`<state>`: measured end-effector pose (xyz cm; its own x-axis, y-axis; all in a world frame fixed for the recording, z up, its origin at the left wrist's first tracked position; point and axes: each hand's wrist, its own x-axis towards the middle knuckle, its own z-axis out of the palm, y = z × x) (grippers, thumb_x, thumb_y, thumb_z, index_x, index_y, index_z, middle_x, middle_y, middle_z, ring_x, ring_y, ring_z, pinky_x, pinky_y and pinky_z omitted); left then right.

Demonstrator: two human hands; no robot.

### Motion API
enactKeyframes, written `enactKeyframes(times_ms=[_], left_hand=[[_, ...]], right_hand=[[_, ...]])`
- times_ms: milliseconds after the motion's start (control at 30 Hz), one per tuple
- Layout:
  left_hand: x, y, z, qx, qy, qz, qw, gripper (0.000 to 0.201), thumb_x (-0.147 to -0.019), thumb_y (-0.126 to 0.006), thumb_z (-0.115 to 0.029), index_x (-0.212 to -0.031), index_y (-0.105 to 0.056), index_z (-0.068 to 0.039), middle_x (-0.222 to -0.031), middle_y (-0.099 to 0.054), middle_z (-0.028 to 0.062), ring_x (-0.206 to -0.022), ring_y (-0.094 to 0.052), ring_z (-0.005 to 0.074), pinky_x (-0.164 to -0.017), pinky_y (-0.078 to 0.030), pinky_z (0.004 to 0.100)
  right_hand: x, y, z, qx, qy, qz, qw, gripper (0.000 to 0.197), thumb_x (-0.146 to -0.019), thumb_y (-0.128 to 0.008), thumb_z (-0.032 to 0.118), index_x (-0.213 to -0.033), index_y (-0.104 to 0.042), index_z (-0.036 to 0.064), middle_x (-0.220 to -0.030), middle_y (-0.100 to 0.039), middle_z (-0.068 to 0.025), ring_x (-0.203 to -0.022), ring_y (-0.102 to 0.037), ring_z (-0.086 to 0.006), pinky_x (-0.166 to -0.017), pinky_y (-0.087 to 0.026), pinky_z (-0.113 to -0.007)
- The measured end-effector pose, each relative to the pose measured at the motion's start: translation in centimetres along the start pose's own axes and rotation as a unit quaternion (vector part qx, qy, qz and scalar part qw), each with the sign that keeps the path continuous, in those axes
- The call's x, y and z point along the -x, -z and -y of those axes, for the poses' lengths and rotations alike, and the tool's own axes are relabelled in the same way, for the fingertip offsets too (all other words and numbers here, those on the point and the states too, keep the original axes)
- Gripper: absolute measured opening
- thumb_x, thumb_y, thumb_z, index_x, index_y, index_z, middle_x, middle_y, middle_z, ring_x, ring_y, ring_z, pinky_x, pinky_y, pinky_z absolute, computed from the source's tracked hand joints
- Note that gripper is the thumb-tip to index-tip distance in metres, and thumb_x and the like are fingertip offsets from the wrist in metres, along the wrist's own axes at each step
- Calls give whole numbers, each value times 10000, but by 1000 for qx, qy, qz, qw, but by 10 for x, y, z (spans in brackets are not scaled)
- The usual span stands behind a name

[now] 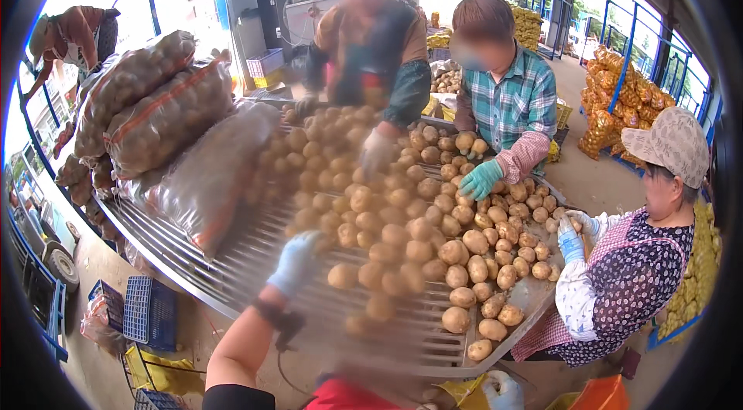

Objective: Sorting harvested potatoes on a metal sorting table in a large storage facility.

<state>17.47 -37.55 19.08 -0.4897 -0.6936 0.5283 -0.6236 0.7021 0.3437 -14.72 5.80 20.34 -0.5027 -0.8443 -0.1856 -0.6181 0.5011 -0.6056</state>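
My left hand, in a light blue glove, reaches over the near left part of a slatted metal sorting table. Motion smears its fingers, so its grip is unclear. It is nearest to the left edge of a broad heap of potatoes, many of them blurred. Sharper potatoes lie toward the right end. At the lower edge, below the table rim, a pale glove shows beside yellow material; it looks like my right hand, but its forearm is out of sight and its fingers are indistinct.
Full mesh sacks lie piled on the table's left end. Across and to the right, three co-workers' gloved hands are at the potatoes. Blue crates stand on the floor at left. Bagged potatoes are stacked behind, right.
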Motion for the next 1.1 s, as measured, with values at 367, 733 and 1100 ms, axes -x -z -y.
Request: enactKeyframes(times_ms=[367, 733, 1100], left_hand=[[-147, -65, 128, -53, -38, 319, 946, 494, -806, -643, -236, -1285, -578, -135, -1286, -608, 154, -1162, -593, 364, -963, -472, 481], [-98, -38, 61, 784, 264, 200, 524, 466, -992, -403, -423, -1250, -546, -62, -1120, -631, 88, -973, -622, 226, -763, -541, 385], [-27, -51, -24, 825, 389, 166, 375, 503, -1021, -413, -473, -1283, -531, -61, -1158, -631, 96, -1047, -618, 231, -937, -509, 362]], right_hand=[[-74, -113, 200, -61, 43, 41, 996, 390, -860, -700, 326, -1141, -650, 59, -992, -702, -162, -878, -687, -294, -766, -537, -383], [-158, -132, 243, -232, 116, -45, 965, 388, -883, -709, 212, -1201, -618, 9, -1092, -699, -151, -1005, -674, -271, -893, -516, -362], [-226, -146, 316, -3, 301, -264, 916, 486, -802, -752, 300, -1177, -590, 36, -1140, -603, -173, -974, -600, -385, -880, -485, -448]])
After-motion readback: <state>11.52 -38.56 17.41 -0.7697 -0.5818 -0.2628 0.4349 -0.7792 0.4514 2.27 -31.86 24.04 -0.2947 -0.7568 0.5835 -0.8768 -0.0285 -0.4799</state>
